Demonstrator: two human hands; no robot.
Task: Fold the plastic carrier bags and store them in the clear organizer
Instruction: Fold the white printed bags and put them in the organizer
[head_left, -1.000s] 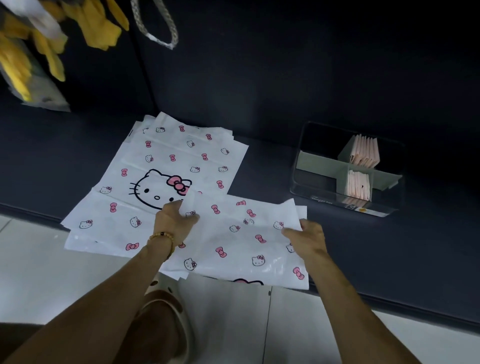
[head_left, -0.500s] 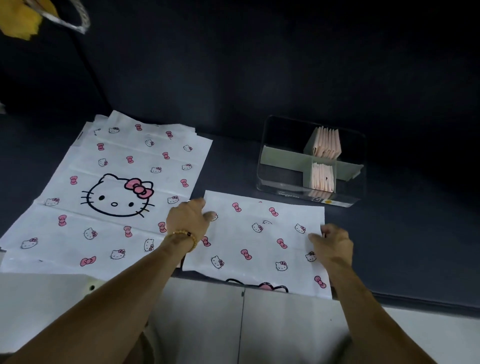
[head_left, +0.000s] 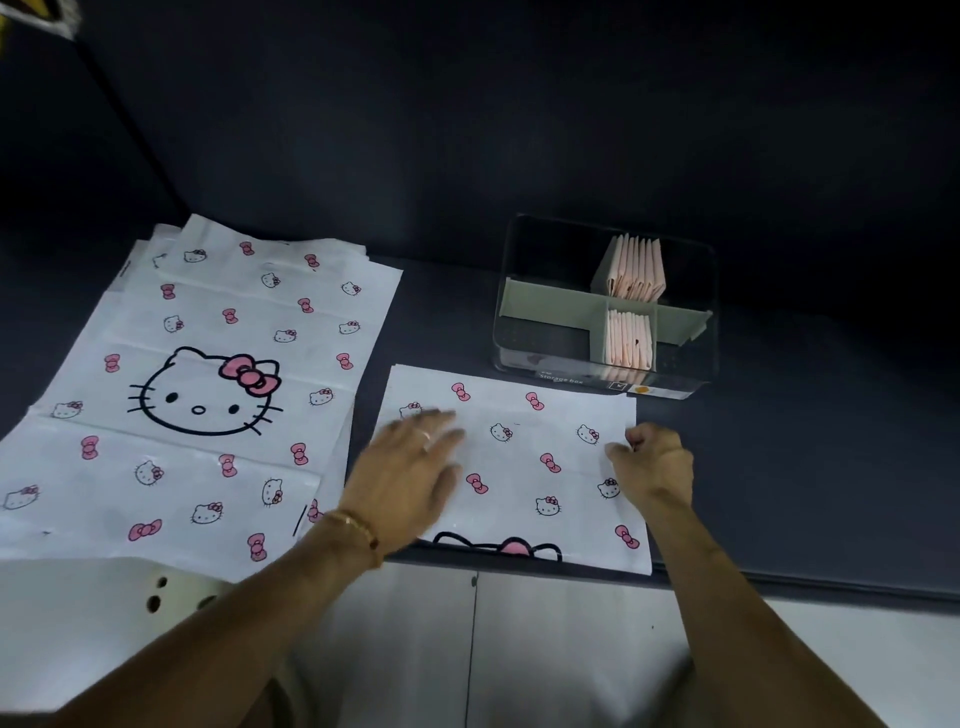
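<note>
A white carrier bag (head_left: 524, 457) printed with pink bows and cat faces lies folded in half on the dark surface, its near edge at the surface's front lip. My left hand (head_left: 410, 462) lies flat on its left part with fingers spread, blurred by motion. My right hand (head_left: 649, 462) pinches the bag's right edge with curled fingers. A pile of unfolded bags (head_left: 197, 395) of the same print lies flat to the left. The clear organizer (head_left: 608, 312) stands behind the folded bag, with folded pink bags upright in two of its compartments.
The dark surface (head_left: 805, 467) runs right and back to a dark wall. Pale floor tiles (head_left: 519, 649) lie below the front edge. A pale perforated shoe (head_left: 176, 592) shows at lower left. The organizer's left compartments hold nothing visible.
The bag, first lifted and slid off the pile, now lies flat and separate. My left hand has moved rightward across it, fingers spread. The view has shifted closer.
</note>
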